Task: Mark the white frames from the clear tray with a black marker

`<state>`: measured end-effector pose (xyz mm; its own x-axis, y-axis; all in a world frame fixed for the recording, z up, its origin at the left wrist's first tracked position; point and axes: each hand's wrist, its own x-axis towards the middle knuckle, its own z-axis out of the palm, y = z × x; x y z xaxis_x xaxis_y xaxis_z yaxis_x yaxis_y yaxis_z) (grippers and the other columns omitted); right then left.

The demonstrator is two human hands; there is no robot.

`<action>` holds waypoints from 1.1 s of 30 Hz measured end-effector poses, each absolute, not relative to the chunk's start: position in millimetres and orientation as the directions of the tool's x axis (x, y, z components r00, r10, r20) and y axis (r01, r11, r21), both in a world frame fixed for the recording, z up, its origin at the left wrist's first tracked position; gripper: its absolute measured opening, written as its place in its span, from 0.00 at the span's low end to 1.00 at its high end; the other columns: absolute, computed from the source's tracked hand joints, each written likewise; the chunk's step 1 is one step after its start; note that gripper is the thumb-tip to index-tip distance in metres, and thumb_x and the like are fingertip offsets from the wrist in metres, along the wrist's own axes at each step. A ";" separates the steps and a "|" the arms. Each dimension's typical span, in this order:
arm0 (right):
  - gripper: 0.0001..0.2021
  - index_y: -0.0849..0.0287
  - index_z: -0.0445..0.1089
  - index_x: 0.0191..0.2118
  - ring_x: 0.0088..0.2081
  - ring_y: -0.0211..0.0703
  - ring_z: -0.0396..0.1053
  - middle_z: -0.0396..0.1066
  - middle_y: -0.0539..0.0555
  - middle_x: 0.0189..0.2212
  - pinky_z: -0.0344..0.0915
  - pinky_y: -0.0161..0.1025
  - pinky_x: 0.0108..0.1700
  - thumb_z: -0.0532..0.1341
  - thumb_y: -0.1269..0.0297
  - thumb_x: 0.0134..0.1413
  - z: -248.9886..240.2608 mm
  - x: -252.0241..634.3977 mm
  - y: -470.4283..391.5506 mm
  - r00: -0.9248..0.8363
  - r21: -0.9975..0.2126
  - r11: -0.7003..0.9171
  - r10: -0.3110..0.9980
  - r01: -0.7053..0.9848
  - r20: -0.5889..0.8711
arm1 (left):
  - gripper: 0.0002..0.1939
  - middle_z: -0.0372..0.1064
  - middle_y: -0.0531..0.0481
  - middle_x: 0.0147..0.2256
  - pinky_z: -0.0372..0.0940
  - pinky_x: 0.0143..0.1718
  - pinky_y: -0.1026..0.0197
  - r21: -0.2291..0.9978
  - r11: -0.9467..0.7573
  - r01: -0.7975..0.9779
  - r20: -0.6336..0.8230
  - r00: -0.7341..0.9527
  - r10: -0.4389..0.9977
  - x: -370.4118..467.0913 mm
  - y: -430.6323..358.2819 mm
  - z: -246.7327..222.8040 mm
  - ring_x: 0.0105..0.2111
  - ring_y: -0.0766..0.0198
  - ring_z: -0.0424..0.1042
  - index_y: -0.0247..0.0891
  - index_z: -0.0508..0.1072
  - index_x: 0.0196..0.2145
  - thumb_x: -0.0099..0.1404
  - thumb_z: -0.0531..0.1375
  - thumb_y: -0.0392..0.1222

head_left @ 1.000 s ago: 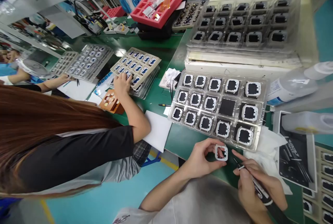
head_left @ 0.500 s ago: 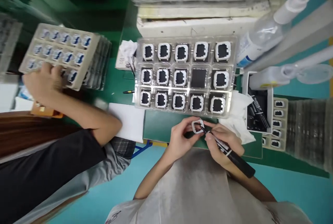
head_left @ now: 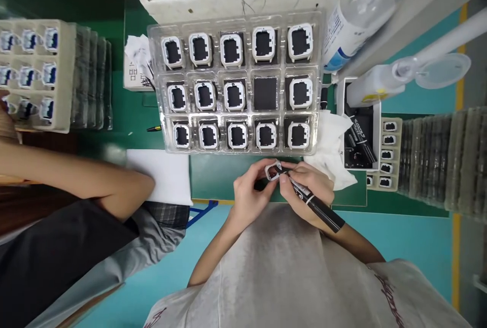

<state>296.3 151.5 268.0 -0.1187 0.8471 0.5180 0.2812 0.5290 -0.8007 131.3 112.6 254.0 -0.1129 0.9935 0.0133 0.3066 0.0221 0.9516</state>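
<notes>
Pinched in the fingers of my left hand (head_left: 251, 191) is a small white plastic frame (head_left: 271, 171), squarish with an open middle. My right hand (head_left: 307, 188) grips a black marker pen (head_left: 317, 208), whose tip end is at the frame's right side; whether it touches is too small to tell. Both hands are close together just below a clear plastic tray (head_left: 243, 153). Similar white frames (head_left: 235, 95) sit on dark pads in the tray's compartments. One compartment in the middle row shows only its dark pad (head_left: 265, 93).
Right of the tray lie crumpled white tissue (head_left: 335, 150), a box (head_left: 376, 130) of black markers and two bottles (head_left: 361, 18). Farther right stand stacked trays (head_left: 429, 160). At left, a co-worker's arm (head_left: 76, 170) reaches toward another stack of trays (head_left: 63, 79). White paper (head_left: 163, 175) lies between us.
The camera view has shifted, so the tray appears larger and farther left. My hands still hold the frame and marker close together, with the marker's front now over the frame's right edge.
</notes>
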 end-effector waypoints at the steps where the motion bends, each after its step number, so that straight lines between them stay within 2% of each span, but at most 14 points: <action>1: 0.14 0.52 0.76 0.48 0.41 0.50 0.87 0.82 0.48 0.35 0.90 0.48 0.45 0.70 0.79 0.65 268.1 296.3 151.6 -0.120 -0.800 0.529 0.847 0.283 0.518 | 0.17 0.88 0.48 0.49 0.84 0.50 0.60 0.948 0.023 0.317 0.015 -0.116 0.993 131.6 112.7 254.3 0.44 0.59 0.89 0.44 0.81 0.58 0.74 0.71 0.40; 11: 0.12 0.50 0.75 0.47 0.36 0.46 0.85 0.81 0.46 0.33 0.90 0.48 0.45 0.70 0.76 0.68 266.8 295.0 152.4 -0.118 -0.795 0.533 0.844 0.290 0.523 | 0.16 0.88 0.49 0.49 0.83 0.50 0.60 0.931 0.034 0.363 0.007 -0.112 0.994 131.6 110.1 254.7 0.44 0.59 0.89 0.44 0.81 0.59 0.75 0.70 0.40; 18: 0.11 0.51 0.75 0.46 0.37 0.47 0.86 0.81 0.46 0.32 0.90 0.48 0.45 0.70 0.76 0.68 267.3 294.1 152.8 -0.123 -0.783 0.539 0.839 0.309 0.529 | 0.16 0.88 0.48 0.50 0.82 0.50 0.60 0.924 0.016 0.382 0.031 -0.117 0.993 131.5 108.9 251.8 0.45 0.59 0.89 0.44 0.81 0.59 0.75 0.70 0.40; 21: 0.11 0.50 0.73 0.45 0.36 0.45 0.85 0.80 0.46 0.31 0.91 0.47 0.45 0.70 0.76 0.69 268.3 293.8 154.7 -0.146 -0.747 0.569 0.818 0.344 0.556 | 0.18 0.88 0.48 0.50 0.82 0.50 0.61 0.924 -0.004 0.383 0.049 -0.110 0.993 130.9 109.3 251.0 0.45 0.59 0.89 0.44 0.81 0.60 0.75 0.71 0.38; 26: 0.15 0.52 0.73 0.46 0.30 0.42 0.80 0.79 0.46 0.30 0.92 0.47 0.49 0.71 0.80 0.64 271.2 292.6 156.6 -0.202 -0.671 0.653 0.753 0.352 0.627 | 0.18 0.88 0.48 0.51 0.82 0.51 0.60 0.925 -0.027 0.380 0.072 -0.106 0.992 130.3 107.9 250.0 0.46 0.58 0.89 0.45 0.81 0.61 0.75 0.70 0.38; 28: 0.14 0.52 0.73 0.45 0.31 0.42 0.81 0.78 0.45 0.30 0.91 0.47 0.48 0.71 0.80 0.66 271.2 292.0 155.9 -0.173 -0.700 0.626 0.775 0.344 0.608 | 0.18 0.88 0.48 0.50 0.82 0.51 0.60 0.922 -0.010 0.387 0.060 -0.117 0.991 130.2 106.9 249.8 0.46 0.58 0.89 0.45 0.81 0.60 0.75 0.70 0.38; 33: 0.11 0.51 0.73 0.41 0.41 0.45 0.87 0.82 0.46 0.33 0.89 0.45 0.48 0.71 0.76 0.69 269.1 293.0 154.4 -0.104 -0.813 0.484 0.872 0.325 0.478 | 0.17 0.89 0.48 0.48 0.83 0.50 0.61 0.944 0.038 0.327 0.010 -0.143 0.990 130.5 107.7 250.1 0.44 0.59 0.89 0.43 0.81 0.58 0.74 0.72 0.41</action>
